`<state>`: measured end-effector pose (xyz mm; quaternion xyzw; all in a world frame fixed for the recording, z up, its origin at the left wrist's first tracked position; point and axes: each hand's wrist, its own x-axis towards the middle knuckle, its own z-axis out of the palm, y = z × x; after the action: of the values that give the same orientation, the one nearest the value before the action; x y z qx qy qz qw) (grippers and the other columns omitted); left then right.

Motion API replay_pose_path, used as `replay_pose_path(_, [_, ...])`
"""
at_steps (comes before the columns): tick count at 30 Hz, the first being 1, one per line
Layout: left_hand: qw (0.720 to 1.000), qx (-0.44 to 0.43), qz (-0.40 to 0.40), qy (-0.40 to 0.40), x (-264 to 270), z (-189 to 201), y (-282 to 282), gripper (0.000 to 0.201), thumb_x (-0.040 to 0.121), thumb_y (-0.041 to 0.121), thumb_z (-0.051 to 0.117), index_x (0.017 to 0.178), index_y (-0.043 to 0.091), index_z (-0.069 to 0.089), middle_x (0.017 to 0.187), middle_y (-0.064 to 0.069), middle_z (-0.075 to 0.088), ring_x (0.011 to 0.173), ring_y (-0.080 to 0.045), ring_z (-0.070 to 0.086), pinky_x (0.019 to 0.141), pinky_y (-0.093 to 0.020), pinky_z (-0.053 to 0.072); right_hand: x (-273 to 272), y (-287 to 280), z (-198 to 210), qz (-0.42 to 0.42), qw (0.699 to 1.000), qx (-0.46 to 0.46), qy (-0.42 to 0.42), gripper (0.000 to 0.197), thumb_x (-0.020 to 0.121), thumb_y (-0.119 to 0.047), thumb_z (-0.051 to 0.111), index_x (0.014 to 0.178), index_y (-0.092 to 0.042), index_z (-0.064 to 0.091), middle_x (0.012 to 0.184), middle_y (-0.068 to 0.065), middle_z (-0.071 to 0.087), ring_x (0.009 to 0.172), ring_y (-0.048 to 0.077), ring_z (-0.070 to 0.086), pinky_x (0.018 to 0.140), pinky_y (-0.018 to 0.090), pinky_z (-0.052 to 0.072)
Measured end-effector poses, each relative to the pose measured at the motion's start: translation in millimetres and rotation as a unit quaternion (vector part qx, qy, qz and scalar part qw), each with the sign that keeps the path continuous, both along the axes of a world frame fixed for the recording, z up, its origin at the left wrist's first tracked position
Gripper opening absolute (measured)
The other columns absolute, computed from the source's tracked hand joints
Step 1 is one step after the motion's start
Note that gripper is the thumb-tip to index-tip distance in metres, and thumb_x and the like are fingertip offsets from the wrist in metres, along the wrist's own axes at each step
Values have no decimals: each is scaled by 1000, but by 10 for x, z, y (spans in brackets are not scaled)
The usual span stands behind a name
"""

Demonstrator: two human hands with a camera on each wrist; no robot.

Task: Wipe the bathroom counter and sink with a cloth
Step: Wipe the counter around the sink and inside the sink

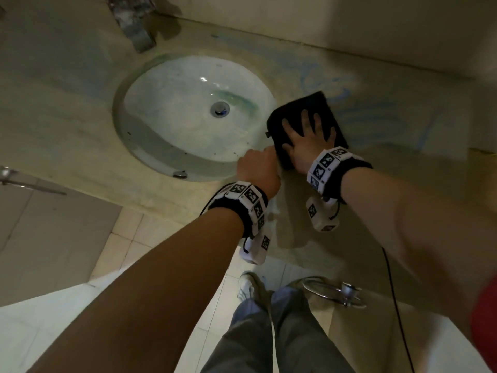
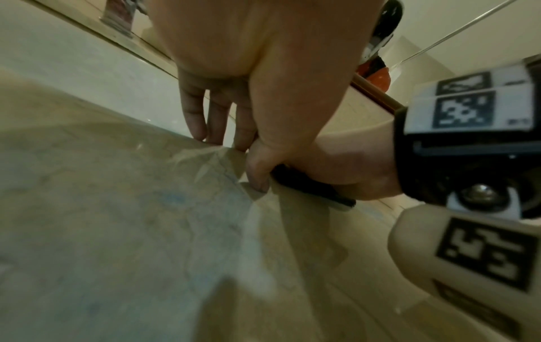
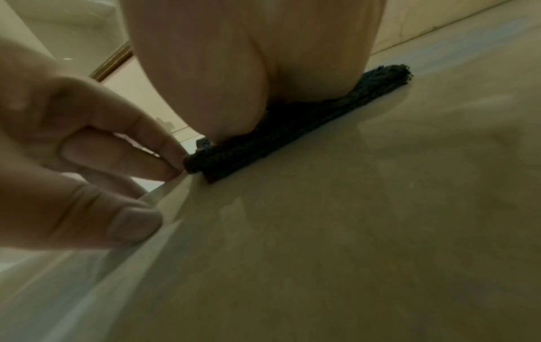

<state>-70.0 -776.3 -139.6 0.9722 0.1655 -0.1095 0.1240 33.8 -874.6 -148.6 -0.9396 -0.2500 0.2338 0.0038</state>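
A folded black cloth (image 1: 314, 103) lies on the beige counter (image 1: 390, 125), just right of the oval white sink (image 1: 174, 84). My right hand (image 1: 304, 135) lies flat on the cloth with its fingers spread. In the right wrist view the palm presses the cloth (image 3: 292, 134) down. My left hand (image 1: 258, 165) sits at the sink's rim beside the cloth's near left corner. Its bent fingertips (image 3: 172, 166) touch that corner, while the thumb (image 3: 131, 224) rests on the counter edge apart from it. In the left wrist view the cloth (image 2: 310, 185) shows under the right hand.
A metal faucet (image 1: 134, 25) stands behind the sink, and a drain plug (image 1: 220, 109) sits in the basin. Faint blue streaks (image 1: 336, 87) mark the counter right of the cloth. A wall runs along the back. A chrome ring (image 1: 333, 292) hangs below the counter front.
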Motion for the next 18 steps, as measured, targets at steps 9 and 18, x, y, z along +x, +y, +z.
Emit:
replay_pose_path(9, [1000, 4, -1, 12, 22, 4, -22, 29, 83, 26, 64, 107, 15, 54, 103, -14, 64, 98, -34, 60, 75, -38, 49, -362, -332, -6, 27, 1000, 8, -13, 59, 100, -50, 31, 152, -44, 4, 163, 2, -11, 149, 30, -10, 116, 62, 3])
replay_pose_path(18, [1000, 0, -19, 20, -11, 107, -18, 16, 84, 28, 62, 89, 18, 50, 96, -14, 64, 93, -36, 61, 75, -40, 48, -857, -769, 50, 0, 1000, 7, -11, 59, 101, -49, 31, 152, -43, 3, 163, 0, -13, 149, 27, -12, 117, 59, 0])
